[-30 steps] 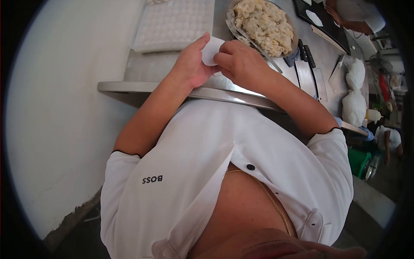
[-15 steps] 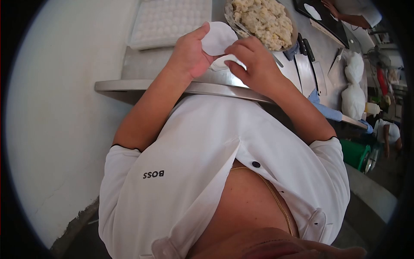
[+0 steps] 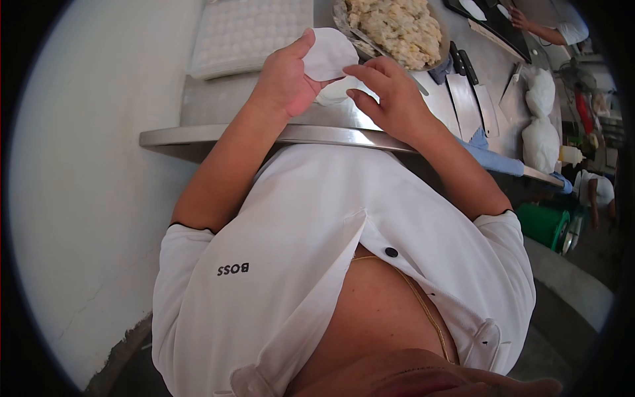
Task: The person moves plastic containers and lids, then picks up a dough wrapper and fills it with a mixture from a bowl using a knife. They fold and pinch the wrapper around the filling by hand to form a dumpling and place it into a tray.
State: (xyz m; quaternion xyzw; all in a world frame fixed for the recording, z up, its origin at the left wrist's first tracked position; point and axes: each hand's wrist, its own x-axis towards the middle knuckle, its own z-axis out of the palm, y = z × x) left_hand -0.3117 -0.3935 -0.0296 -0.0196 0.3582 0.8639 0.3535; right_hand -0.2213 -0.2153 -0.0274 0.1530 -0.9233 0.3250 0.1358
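We see left hand (image 3: 288, 79) clamped on wrapper (image 3: 327, 54), thumb on top, fingers beneath; wrapper raised just left of bowl (image 3: 433, 56), near its rim. Right hand (image 3: 390, 99) below bowl, fingers loosely spread, holding nothing, index tip just beside wrapper edge. More white dough (image 3: 333, 96) between both hands; we cannot tell if right hand touches it. Bowl heaped with pale filling (image 3: 397, 23), spoon (image 3: 374, 45) lying in it. Tray (image 3: 245, 33) left of bowl. Cleavers (image 3: 466, 99) right of bowl, on table (image 3: 218, 109). White bags (image 3: 539, 139) well right of bowl.
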